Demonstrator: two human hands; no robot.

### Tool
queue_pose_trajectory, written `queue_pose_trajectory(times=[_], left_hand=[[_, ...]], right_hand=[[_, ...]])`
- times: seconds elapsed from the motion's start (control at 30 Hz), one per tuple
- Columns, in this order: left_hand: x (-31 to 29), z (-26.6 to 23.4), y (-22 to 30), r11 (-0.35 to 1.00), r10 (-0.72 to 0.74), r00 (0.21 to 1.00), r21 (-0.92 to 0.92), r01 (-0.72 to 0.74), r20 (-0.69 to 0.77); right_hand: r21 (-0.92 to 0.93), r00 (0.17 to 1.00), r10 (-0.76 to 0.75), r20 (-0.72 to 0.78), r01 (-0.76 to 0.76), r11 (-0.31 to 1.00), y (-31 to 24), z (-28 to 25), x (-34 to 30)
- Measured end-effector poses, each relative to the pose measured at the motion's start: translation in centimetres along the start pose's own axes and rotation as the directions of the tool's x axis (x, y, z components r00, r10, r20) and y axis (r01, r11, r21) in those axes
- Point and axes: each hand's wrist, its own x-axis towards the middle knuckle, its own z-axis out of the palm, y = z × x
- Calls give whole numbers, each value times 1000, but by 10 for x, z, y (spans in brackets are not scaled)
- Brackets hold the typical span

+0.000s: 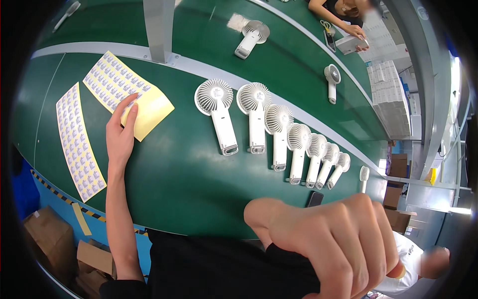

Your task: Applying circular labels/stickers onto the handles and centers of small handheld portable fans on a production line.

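Observation:
My left hand [122, 124] reaches over a yellow-backed sticker sheet [157, 112]. Its thumb and index finger pinch close together at the line where the small printed stickers end and bare backing begins; whether a sticker is between them is too small to tell. A second sticker sheet [79, 144] lies to the left of that arm. Large and close in the lower right, my right hand [333, 239] is closed with fingers curled; whatever it may hold is hidden. Beyond it, several white handheld fans [221, 124] lie in a slanting row on the green table.
Behind the row runs a grey rail [199, 67] with a metal post [158, 30]. More fans [254, 37] lie past it. A dark flat object [314, 199] is near my right hand. Another person's hands [356, 37] hold a white box at the far right. Cardboard boxes [50, 231] stand lower left.

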Motion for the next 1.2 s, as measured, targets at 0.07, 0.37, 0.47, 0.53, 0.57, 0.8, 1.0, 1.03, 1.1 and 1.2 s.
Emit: queue_pose_trajectory(times=[0.07, 0.37, 0.47, 0.53, 0.57, 0.8, 1.0, 1.03, 1.1, 1.2], left_hand=[[0, -2, 0, 995, -87, 995, -36, 90, 56], [1, 1, 0, 997, 42, 999, 72, -42, -1], [0, 0, -1, 995, -88, 995, -43, 90, 39], [0, 0, -2, 998, -52, 998, -23, 52, 26], [0, 0, -2, 999, -35, 999, -13, 36, 29], [1, 0, 1, 998, -56, 998, 28, 55, 20], [0, 0, -2, 995, -93, 995, -20, 94, 40], [0, 0, -2, 997, -75, 997, -18, 76, 33], [2, 0, -2, 999, -50, 999, -10, 50, 19], [1, 0, -3, 999, -42, 999, -24, 43, 28]], right_hand=[[133, 992, 98, 78, -107, 985, 0, -3, 4], [122, 989, 117, 91, -128, 984, -2, -1, 10], [159, 988, 144, 55, -151, 976, -5, 2, 7], [176, 981, 187, 47, -192, 965, -8, 3, 8], [177, 981, 187, 52, -193, 965, -9, 3, 8], [202, 992, 97, 80, -111, 973, -2, -4, 6], [225, 991, 123, 48, -131, 966, -1, -4, 1], [234, 989, 132, 60, -142, 962, -1, -5, 1], [214, 995, 71, 76, -86, 973, -3, -12, -1], [-133, 977, 163, 138, -144, 981, -16, -35, -1]])
